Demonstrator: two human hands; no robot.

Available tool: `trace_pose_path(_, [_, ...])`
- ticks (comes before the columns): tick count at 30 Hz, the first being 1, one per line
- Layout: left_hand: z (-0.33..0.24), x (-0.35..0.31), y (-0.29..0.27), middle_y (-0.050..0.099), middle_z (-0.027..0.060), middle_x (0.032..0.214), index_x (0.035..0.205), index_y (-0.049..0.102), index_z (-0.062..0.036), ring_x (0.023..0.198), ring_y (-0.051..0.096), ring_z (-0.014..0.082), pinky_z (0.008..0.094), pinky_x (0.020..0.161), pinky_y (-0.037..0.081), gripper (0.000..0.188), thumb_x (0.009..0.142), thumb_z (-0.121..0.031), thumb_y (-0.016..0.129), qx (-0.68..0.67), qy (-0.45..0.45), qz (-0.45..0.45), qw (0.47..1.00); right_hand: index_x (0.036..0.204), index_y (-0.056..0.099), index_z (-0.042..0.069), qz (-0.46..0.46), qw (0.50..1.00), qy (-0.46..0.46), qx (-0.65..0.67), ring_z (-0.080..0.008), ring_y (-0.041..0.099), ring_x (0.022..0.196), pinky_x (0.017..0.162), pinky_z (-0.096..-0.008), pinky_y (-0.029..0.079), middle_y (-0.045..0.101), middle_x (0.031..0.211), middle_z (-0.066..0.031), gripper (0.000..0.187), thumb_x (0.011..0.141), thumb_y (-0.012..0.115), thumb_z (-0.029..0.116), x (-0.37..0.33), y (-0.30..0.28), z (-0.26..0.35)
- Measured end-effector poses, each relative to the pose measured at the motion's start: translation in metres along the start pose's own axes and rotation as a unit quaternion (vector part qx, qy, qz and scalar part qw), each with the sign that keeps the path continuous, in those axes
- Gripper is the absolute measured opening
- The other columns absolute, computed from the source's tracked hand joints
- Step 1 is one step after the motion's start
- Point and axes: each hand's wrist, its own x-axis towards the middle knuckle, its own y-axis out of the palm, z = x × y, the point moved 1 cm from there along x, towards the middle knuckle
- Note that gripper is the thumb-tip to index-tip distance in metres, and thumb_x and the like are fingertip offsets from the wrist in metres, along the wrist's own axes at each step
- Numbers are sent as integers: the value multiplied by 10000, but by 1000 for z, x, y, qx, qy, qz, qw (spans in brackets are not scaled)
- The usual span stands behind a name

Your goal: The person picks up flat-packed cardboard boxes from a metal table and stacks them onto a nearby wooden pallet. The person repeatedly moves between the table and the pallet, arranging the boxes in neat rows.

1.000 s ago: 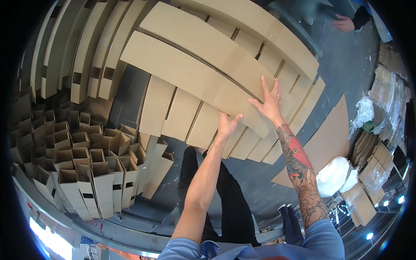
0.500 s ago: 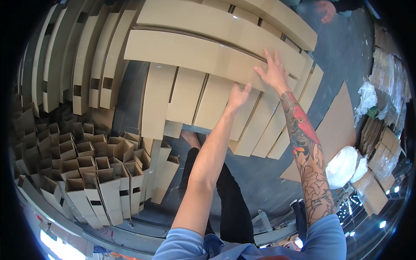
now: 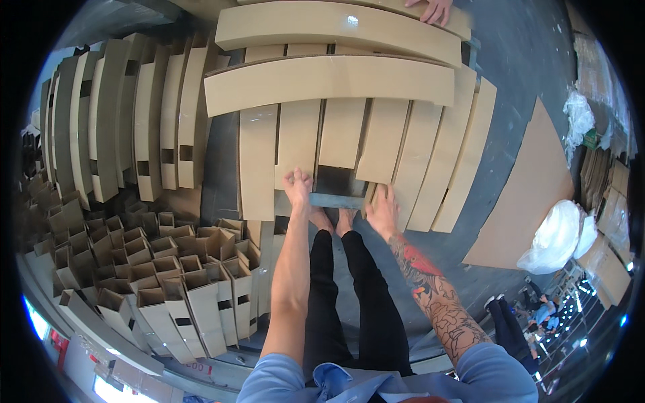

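Long, flat cardboard boxes lie side by side in front of me, pointing toward my feet. My left hand [image 3: 297, 186] has its fingers curled over the near end of one long cardboard box [image 3: 297, 138]. Further right, my right hand [image 3: 383, 209] grips the near end of another long box [image 3: 384, 144], thumb and fingers at its edge. Between them a shorter-reaching box [image 3: 342, 138] ends farther from me, leaving a dark gap above a grey bar [image 3: 332, 201]. A crosswise box [image 3: 329, 82] rests over the row, touched by neither hand.
Beyond lies another crosswise box [image 3: 336, 28], with a co-worker's hand [image 3: 433, 9] at the far edge. Upright open cartons [image 3: 181, 289] crowd the lower left; long boxes [image 3: 107, 121] stand behind them. A cardboard sheet [image 3: 521, 201] and white plastic bundle [image 3: 554, 235] lie right.
Both my hands have come off the crosswise box and moved nearer me, to the ends of the lengthwise boxes. The co-worker's hand is now at the far box. My view has shifted.
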Motion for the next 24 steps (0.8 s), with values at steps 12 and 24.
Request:
trace_pose_path(12, [-5,9,-90,447,284,1449,1455,429,-49,1323,480,434,547,1071,411,973,718,-506,871,416,109,-257,865,1324,572,70,83,991,51,89,-370,456,1351,1067,-556,416,470,1440,-147,517,875,721,279,-107,11,-24])
trace_pose_path(24, [-53,-5,-99,94,283,1658,1640,13,-198,1525,165,452,688,1154,226,1438,586,-470,954,559,112,-201,797,1203,612,12,48,985,32,163,-393,549,1223,1034,-474,456,583,1253,-201,441,861,736,262,-104,22,-58])
